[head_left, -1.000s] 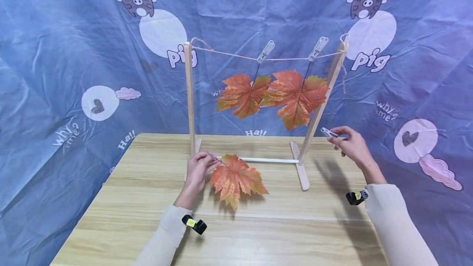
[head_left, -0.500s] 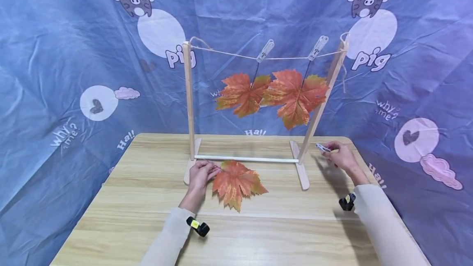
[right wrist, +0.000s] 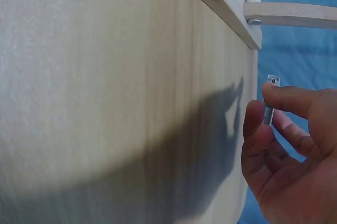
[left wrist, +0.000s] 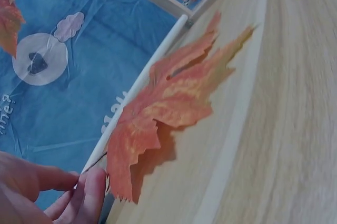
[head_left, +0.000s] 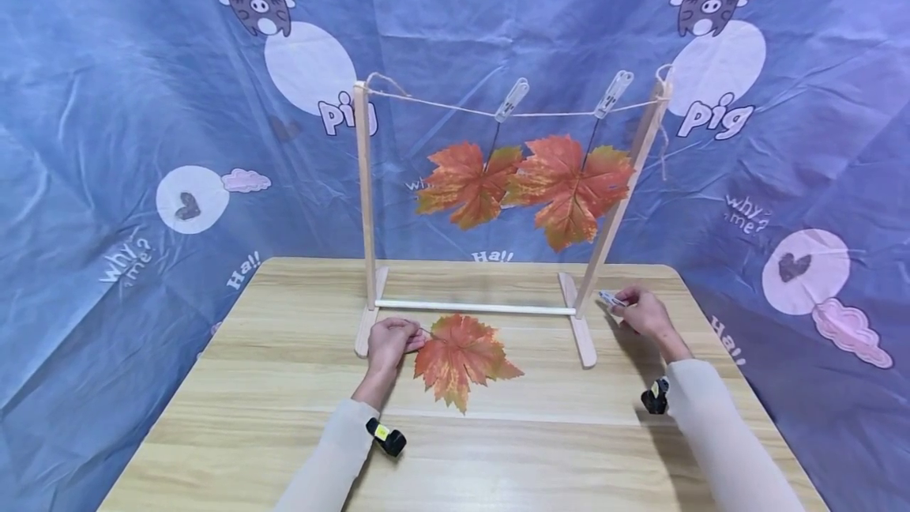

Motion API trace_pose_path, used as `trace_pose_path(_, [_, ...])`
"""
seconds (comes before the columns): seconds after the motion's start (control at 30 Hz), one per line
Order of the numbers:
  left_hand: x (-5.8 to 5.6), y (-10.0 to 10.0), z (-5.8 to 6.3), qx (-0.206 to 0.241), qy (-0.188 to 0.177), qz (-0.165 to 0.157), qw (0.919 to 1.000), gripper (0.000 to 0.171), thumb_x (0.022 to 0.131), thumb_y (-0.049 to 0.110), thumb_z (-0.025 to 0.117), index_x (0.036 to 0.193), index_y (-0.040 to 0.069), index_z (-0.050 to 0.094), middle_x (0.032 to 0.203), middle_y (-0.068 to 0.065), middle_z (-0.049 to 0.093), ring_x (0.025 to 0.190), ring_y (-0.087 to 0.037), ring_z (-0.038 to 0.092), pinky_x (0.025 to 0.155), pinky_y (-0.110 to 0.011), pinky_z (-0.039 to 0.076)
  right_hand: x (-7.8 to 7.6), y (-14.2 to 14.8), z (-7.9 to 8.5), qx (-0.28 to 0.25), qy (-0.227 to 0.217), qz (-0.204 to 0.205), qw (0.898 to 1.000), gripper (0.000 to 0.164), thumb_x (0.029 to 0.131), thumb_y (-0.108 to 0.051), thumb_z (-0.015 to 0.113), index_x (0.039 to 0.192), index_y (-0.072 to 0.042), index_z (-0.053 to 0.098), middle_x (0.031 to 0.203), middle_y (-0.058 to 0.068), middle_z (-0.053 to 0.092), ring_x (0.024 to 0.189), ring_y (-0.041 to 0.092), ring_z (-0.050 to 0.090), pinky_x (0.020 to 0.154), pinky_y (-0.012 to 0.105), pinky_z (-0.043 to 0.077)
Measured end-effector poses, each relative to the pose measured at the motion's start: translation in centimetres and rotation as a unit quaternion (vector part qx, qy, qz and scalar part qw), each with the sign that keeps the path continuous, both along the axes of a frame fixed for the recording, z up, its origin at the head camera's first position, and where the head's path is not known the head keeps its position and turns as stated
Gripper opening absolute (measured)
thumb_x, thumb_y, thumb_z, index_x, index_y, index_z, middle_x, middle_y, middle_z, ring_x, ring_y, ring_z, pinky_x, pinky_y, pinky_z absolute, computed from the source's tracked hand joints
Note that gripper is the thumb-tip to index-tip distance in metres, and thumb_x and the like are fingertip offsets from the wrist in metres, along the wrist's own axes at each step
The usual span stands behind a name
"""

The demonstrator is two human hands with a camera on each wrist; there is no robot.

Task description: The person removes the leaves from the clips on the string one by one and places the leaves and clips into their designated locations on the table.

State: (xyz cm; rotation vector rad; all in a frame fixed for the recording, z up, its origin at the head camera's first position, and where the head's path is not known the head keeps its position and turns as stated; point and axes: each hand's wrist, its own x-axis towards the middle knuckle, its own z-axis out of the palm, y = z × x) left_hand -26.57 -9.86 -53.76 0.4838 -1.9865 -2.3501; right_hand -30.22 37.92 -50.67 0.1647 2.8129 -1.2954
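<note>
My left hand [head_left: 389, 346] pinches the thin dark stem of an orange artificial maple leaf [head_left: 464, 358] low over the table, in front of the rack's crossbar. In the left wrist view the leaf [left wrist: 163, 98] slants above the wood and casts a shadow. To the right of the rack, my right hand [head_left: 642, 313] holds a clear clothespin [head_left: 610, 299] between thumb and fingers. The clothespin [right wrist: 271, 100] shows partly behind the thumb in the right wrist view. Two more maple leaves [head_left: 469, 184] hang from the string [head_left: 441, 105] by clothespins [head_left: 512, 99].
A wooden rack [head_left: 366, 196] with two posts, flat feet and a white crossbar [head_left: 476, 306] stands at the back of the wooden table [head_left: 498, 449]. Behind it hangs a blue cloth [head_left: 455, 6] with pig prints. Each sleeve carries a small black camera.
My right hand has come down and to the left with the clothespin, toward the table beside the rack. My left hand and its leaf have shifted slightly down and to the right.
</note>
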Motion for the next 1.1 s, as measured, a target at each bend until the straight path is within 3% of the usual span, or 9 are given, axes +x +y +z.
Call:
trace_pose_path(0.27, [0.4, -0.6, -0.1, -0.005, -0.012, -0.028, 0.9995, 0.022, 0.095, -0.004, 0.072, 0.111, -0.019, 0.067, 0.081, -0.021, 0.078, 0.059, -0.017, 0.076, 0.064, -0.030, 0.068, -0.2, -0.2, -1.2, 0.004, -0.009, -0.011, 1.000, 0.038, 0.098, -0.011, 0.071, 0.123, 0.012, 0.053, 0.095, 0.017, 0.066, 0.062, 0.010, 0.063, 0.049, 0.028, 0.054])
trace_pose_path(0.57, [0.3, -0.7, -0.3, -0.008, -0.016, -0.030, 0.9994, 0.020, 0.096, -0.003, 0.072, 0.108, -0.017, 0.066, 0.079, -0.019, 0.077, 0.059, -0.017, 0.075, 0.063, -0.030, 0.067, 0.0, -0.2, -2.1, -0.003, -0.013, -0.017, 1.000, 0.043, 0.100, -0.013, 0.069, 0.129, 0.013, 0.050, 0.104, 0.023, 0.067, 0.064, 0.010, 0.064, 0.052, 0.028, 0.058])
trace_pose_path(0.8, [0.2, -0.5, -0.1, -0.006, -0.019, -0.030, 0.9994, 0.019, 0.097, -0.004, 0.069, 0.110, -0.016, 0.064, 0.076, -0.013, 0.075, 0.059, -0.015, 0.074, 0.063, -0.028, 0.067, 0.3, -0.3, -1.2, 0.006, -0.008, -0.024, 1.000, 0.041, 0.102, -0.013, 0.066, 0.130, 0.014, 0.051, 0.109, 0.030, 0.067, 0.064, 0.008, 0.065, 0.053, 0.027, 0.057])
trace_pose_path(0.93, [0.1, -0.4, 0.0, -0.002, -0.017, -0.029, 0.9994, 0.015, 0.098, -0.004, 0.068, 0.109, -0.013, 0.062, 0.076, -0.012, 0.073, 0.059, -0.014, 0.073, 0.062, -0.027, 0.067, 0.5, -0.6, -0.6, 0.047, 0.029, -0.028, 0.998, 0.035, 0.103, -0.014, 0.064, 0.124, 0.013, 0.059, 0.110, 0.032, 0.069, 0.066, 0.012, 0.067, 0.059, 0.026, 0.053])
trace_pose_path(1.1, [0.1, -0.4, 0.1, 0.004, -0.004, -0.021, 0.9998, 0.010, 0.097, -0.007, 0.066, 0.106, -0.010, 0.062, 0.081, -0.016, 0.074, 0.060, -0.013, 0.072, 0.061, -0.025, 0.066, 0.5, -1.2, 0.7, 0.092, 0.072, -0.040, 0.992, 0.028, 0.104, -0.020, 0.061, 0.113, 0.005, 0.067, 0.104, 0.024, 0.072, 0.082, 0.023, 0.065, 0.071, 0.030, 0.046])
